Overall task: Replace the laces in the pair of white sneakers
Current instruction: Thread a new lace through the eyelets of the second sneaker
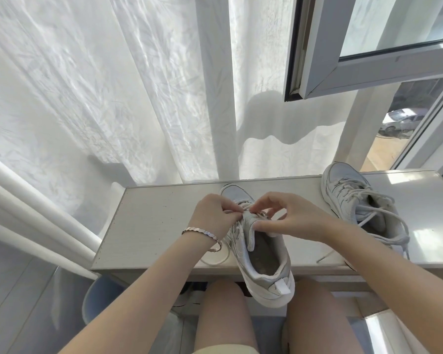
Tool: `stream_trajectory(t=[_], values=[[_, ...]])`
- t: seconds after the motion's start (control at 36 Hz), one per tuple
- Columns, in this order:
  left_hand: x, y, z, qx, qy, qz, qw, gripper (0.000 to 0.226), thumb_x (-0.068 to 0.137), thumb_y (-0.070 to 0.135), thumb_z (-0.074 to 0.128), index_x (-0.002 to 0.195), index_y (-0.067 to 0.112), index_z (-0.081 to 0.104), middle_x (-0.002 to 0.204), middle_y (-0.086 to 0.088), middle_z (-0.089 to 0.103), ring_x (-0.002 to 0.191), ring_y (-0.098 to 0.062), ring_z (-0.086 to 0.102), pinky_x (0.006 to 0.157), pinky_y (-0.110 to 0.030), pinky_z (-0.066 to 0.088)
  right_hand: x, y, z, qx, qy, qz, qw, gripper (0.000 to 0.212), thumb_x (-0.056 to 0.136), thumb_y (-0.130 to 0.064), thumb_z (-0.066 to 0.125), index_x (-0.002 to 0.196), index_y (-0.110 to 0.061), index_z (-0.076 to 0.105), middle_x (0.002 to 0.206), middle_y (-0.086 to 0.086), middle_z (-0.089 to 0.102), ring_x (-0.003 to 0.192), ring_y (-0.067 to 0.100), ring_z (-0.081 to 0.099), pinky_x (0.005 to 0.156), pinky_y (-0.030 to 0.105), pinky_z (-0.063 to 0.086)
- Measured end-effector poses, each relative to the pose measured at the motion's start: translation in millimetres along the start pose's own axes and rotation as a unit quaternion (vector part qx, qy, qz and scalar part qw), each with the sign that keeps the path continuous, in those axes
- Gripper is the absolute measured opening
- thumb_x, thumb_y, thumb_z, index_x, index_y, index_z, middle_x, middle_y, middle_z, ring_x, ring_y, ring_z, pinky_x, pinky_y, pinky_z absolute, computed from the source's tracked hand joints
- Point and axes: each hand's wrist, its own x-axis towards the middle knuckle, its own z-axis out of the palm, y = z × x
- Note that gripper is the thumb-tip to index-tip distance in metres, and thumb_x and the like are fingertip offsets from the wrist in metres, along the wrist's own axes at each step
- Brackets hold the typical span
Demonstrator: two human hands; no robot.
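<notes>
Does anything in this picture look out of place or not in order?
The near sneaker sits with its heel past the front edge of the table, while the left hand pinches its lace and the right hand grips its tongue. The far sneaker has loose laces on the tabletop.

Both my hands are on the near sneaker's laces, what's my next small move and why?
Probably draw the lace your left hand pinches out through its eyelet, while your right hand holds the tongue steady: slack already loops onto the table beside the near sneaker.
</notes>
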Motion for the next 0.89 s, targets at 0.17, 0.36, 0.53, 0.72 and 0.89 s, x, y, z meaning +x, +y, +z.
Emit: stream_trajectory(t=[0.17, 0.36, 0.53, 0.72, 0.89], values=[[-7, -2, 1, -0.054, 0.025, -0.006, 0.998, 0.011, 0.076, 0.008, 0.072, 0.072, 0.019, 0.073, 0.065, 0.013, 0.064, 0.064, 0.005, 0.059, 0.061, -0.001, 0.043, 19, 1, 1, 0.022, 0.026, 0.006, 0.999, 0.017, 0.084, -0.016, 0.066, 0.083, -0.031, 0.059, 0.089, -0.005, 0.071, 0.077, 0.012, 0.065, 0.062, 0.021, 0.053], [-15, -1, 6, -0.096, 0.041, -0.033, 0.994, 0.009, 0.079, 0.012, 0.07, 0.075, 0.021, 0.072, 0.072, 0.012, 0.067, 0.07, 0.005, 0.062, 0.066, -0.006, 0.047, 30, -7, 1, -0.015, 0.021, 0.015, 1.0, 0.021, 0.077, -0.01, 0.071, 0.08, -0.027, 0.06, 0.078, -0.004, 0.07, 0.064, 0.006, 0.06, 0.062, 0.02, 0.05], [-33, 4, 14, -0.023, -0.064, -0.012, 0.998, 0.053, 0.058, 0.06, 0.068, 0.105, 0.04, 0.056, 0.105, 0.019, 0.047, 0.107, 0.001, 0.043, 0.089, -0.014, 0.035, 24, -3, 7, -0.063, 0.065, -0.007, 0.996, 0.02, 0.08, -0.01, 0.062, 0.076, -0.03, 0.06, 0.076, -0.009, 0.065, 0.067, 0.002, 0.055, 0.069, 0.019, 0.046], [-42, -12, 26, 0.045, 0.009, 0.044, 0.998, 0.077, 0.057, 0.061, 0.045, 0.128, 0.031, 0.048, 0.115, 0.015, 0.037, 0.116, -0.006, 0.033, 0.104, -0.022, 0.026, 2, -4, -22, 0.515, 0.196, 0.029, 0.834, 0.018, 0.091, 0.01, 0.045, 0.082, -0.003, 0.053, 0.066, 0.013, 0.064, 0.068, 0.017, 0.07, 0.071, 0.027, 0.059], [-32, -12, 21, 0.061, 0.017, 0.061, 0.996, 0.059, 0.063, 0.038, 0.047, 0.121, 0.025, 0.055, 0.109, 0.018, 0.041, 0.115, -0.009, 0.037, 0.103, -0.025, 0.028, -14, -4, -63, 0.566, 0.243, -0.012, 0.788, 0.025, 0.093, 0.009, 0.038, 0.085, -0.004, 0.057, 0.06, 0.004, 0.048, 0.048, 0.007, 0.047, 0.059, 0.017, 0.053]])
